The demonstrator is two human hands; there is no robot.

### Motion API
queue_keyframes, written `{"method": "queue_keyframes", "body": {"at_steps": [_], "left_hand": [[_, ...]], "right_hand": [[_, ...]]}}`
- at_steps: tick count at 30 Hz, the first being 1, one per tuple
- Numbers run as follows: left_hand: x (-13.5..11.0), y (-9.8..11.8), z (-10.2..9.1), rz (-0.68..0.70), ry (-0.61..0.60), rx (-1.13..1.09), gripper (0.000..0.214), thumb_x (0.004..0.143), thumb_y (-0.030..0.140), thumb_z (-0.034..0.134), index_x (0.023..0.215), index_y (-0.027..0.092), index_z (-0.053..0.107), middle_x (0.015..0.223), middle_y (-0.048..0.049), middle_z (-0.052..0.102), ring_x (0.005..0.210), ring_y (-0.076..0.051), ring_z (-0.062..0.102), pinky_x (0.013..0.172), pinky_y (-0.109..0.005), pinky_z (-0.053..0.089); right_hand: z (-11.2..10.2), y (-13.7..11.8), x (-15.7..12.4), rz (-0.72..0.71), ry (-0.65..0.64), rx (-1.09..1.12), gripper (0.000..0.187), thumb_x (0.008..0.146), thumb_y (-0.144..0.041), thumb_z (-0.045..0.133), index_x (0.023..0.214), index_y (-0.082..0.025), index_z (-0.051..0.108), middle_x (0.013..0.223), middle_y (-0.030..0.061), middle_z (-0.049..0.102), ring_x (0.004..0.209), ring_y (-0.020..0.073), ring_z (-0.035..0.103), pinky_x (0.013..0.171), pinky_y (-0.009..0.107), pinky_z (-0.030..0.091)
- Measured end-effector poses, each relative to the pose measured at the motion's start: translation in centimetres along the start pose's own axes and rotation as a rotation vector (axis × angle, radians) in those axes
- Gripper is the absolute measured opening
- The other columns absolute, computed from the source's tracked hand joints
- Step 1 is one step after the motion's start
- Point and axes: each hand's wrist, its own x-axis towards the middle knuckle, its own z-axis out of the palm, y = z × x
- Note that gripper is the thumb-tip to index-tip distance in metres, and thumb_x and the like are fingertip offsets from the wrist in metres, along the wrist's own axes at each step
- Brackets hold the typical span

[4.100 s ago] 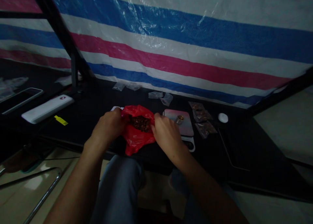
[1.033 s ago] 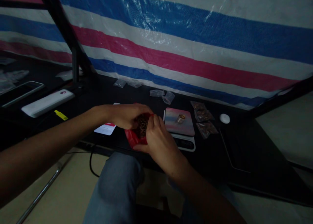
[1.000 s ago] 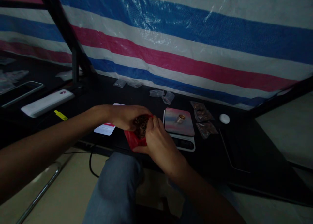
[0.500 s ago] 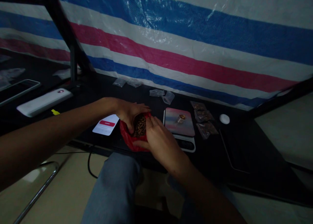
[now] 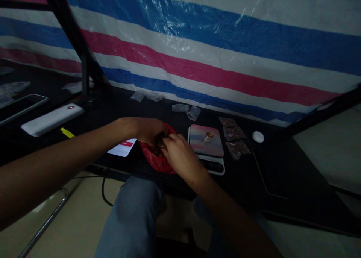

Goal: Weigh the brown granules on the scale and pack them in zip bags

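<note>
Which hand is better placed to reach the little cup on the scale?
Probably the right. The right hand is at the mouth of the red bag, on the side beside the scale bearing the small cup; the left hand holds the bag's other side.

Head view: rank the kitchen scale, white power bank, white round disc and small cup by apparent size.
1. kitchen scale: largest in area.
2. white power bank: longer but much narrower, so close behind the scale.
3. white round disc and small cup: both tiny and about alike, so not ranked.
</note>
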Motion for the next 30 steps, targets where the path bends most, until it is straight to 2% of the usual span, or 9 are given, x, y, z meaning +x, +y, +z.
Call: {"method": "queue_keyframes", "body": {"at_steps": [3, 6, 8, 13, 17, 21, 24, 27, 30], "left_hand": [[0.7, -0.6, 0.2, 0.025, -0.119, -0.003, 0.037, 0.073, -0.007, 0.078, 0.102, 0.016, 0.081, 0.093, -0.0018, 0.085, 0.08, -0.014, 0.075, 0.069, -0.018, 0.049], [1.1, -0.9, 0.1, 0.011, -0.153, 0.014, 0.035, 0.082, -0.001, 0.074, 0.111, 0.018, 0.08, 0.103, -0.0036, 0.084, 0.089, -0.016, 0.077, 0.074, -0.02, 0.05], [1.2, -1.0, 0.1, 0.006, -0.144, 0.042, 0.034, 0.086, 0.002, 0.071, 0.115, 0.018, 0.079, 0.106, -0.0043, 0.084, 0.092, -0.017, 0.077, 0.076, -0.021, 0.05], [1.6, -1.4, 0.4, 0.023, -0.087, 0.116, 0.037, 0.084, 0.004, 0.072, 0.116, 0.021, 0.08, 0.111, -0.0056, 0.084, 0.1, -0.02, 0.078, 0.082, -0.025, 0.051], [1.6, -1.5, 0.5, 0.03, -0.046, 0.128, 0.033, 0.088, 0.006, 0.067, 0.11, 0.024, 0.084, 0.104, -0.0057, 0.085, 0.094, -0.022, 0.078, 0.077, -0.026, 0.05], [1.3, -1.4, 0.5, 0.063, -0.017, 0.111, 0.032, 0.088, 0.006, 0.065, 0.104, 0.025, 0.086, 0.098, -0.0055, 0.085, 0.086, -0.021, 0.078, 0.073, -0.026, 0.05], [1.1, -1.7, 0.5, 0.09, -0.013, 0.142, 0.036, 0.089, 0.006, 0.062, 0.11, 0.025, 0.085, 0.102, -0.0065, 0.085, 0.086, -0.02, 0.079, 0.076, -0.026, 0.052], [1.0, -2.2, 0.6, 0.109, -0.009, 0.152, 0.035, 0.09, 0.008, 0.063, 0.114, 0.024, 0.083, 0.11, -0.0069, 0.085, 0.096, -0.02, 0.079, 0.08, -0.026, 0.052], [1.2, -2.8, 0.9, 0.109, 0.006, 0.133, 0.032, 0.092, 0.009, 0.063, 0.111, 0.023, 0.084, 0.108, -0.0062, 0.085, 0.091, -0.019, 0.078, 0.079, -0.025, 0.052]], "right_hand": [[-0.5, 0.6, 0.0, 0.023, -0.019, -0.024, 0.027, 0.105, -0.01, 0.05, 0.115, -0.011, 0.076, 0.121, 0.0149, 0.074, 0.114, 0.0271, 0.067, 0.097, 0.036, 0.054], [-0.9, 1.0, 0.0, 0.044, -0.027, -0.021, 0.03, 0.104, -0.007, 0.048, 0.113, -0.011, 0.076, 0.117, 0.0144, 0.076, 0.11, 0.0258, 0.07, 0.092, 0.034, 0.054], [-1.1, 1.2, 0.1, 0.053, -0.024, -0.016, 0.031, 0.104, -0.006, 0.047, 0.112, -0.011, 0.076, 0.113, 0.0138, 0.077, 0.108, 0.0253, 0.072, 0.09, 0.033, 0.054], [-1.9, 1.4, 0.3, 0.051, -0.026, 0.038, 0.029, 0.103, -0.006, 0.05, 0.109, -0.012, 0.078, 0.112, 0.0136, 0.08, 0.106, 0.0242, 0.074, 0.091, 0.031, 0.052], [-2.4, 1.5, 0.4, 0.074, -0.02, 0.146, 0.023, 0.104, -0.014, 0.057, 0.106, -0.014, 0.081, 0.109, 0.0133, 0.082, 0.105, 0.0244, 0.077, 0.088, 0.03, 0.052], [-3.0, 2.3, 0.4, 0.089, 0.061, 0.276, 0.02, 0.1, -0.016, 0.065, 0.108, -0.018, 0.083, 0.107, 0.0108, 0.084, 0.101, 0.0239, 0.079, 0.086, 0.03, 0.053], [-4.5, 3.8, 0.0, 0.107, 0.16, 0.348, 0.018, 0.097, -0.018, 0.07, 0.107, -0.022, 0.084, 0.11, 0.0084, 0.084, 0.102, 0.0242, 0.079, 0.09, 0.032, 0.056], [-6.8, 6.1, -0.9, 0.207, 0.254, 0.402, 0.018, 0.093, -0.021, 0.074, 0.109, -0.022, 0.084, 0.112, 0.0078, 0.084, 0.102, 0.0249, 0.079, 0.092, 0.035, 0.058], [-8.9, 8.3, -2.1, 0.274, 0.287, 0.357, 0.017, 0.091, -0.021, 0.075, 0.104, -0.02, 0.085, 0.107, 0.0085, 0.085, 0.096, 0.0256, 0.079, 0.089, 0.037, 0.059]]}}
